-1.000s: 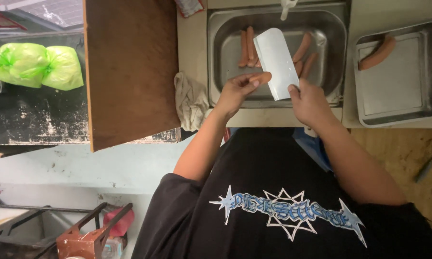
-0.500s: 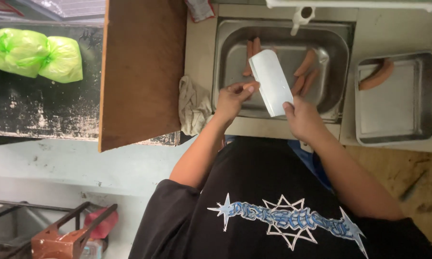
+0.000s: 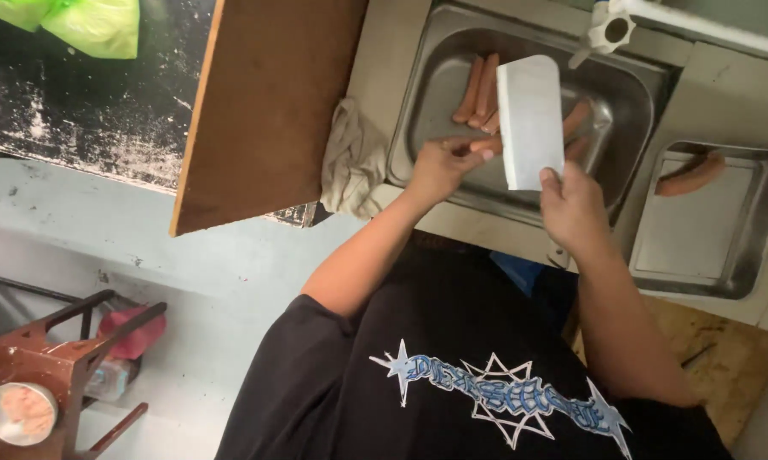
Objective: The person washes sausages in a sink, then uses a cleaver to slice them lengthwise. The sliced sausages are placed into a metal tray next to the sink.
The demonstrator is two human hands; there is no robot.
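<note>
Steel sink (image 3: 631,94) set into the worktop (image 3: 384,60) holds several sausages (image 3: 477,89), lying loose on its floor. The right hand (image 3: 575,209) is closed on the lower end of a broad white cleaver (image 3: 530,119), whose flat blade stands over the basin. The left hand (image 3: 439,166) pinches one sausage (image 3: 486,146) between thumb and fingertips, just beside the blade's lower edge.

Hazards, judged from this position:

1. Cut to the left fingertips. Cause: they sit right next to the blade, so a small slip of either hand would bring edge and fingers together.
2. Loss of the pinched sausage. Cause: the grip is a light fingertip pinch on a smooth, probably wet skin; it could squirt free and drop among the others.
3. Blade striking the steel basin. Cause: there is no board beneath the work (the large wooden board (image 3: 273,102) lies well apart on the left, unused), so a downward stroke could meet metal and glance sideways.
4. Snagging. Cause: the tap handle (image 3: 609,30) hangs near the blade's upper end.

A second steel tray (image 3: 699,255) on the right holds one more sausage (image 3: 690,176). A crumpled cloth (image 3: 350,162) lies on the worktop edge beside the sink.
</note>
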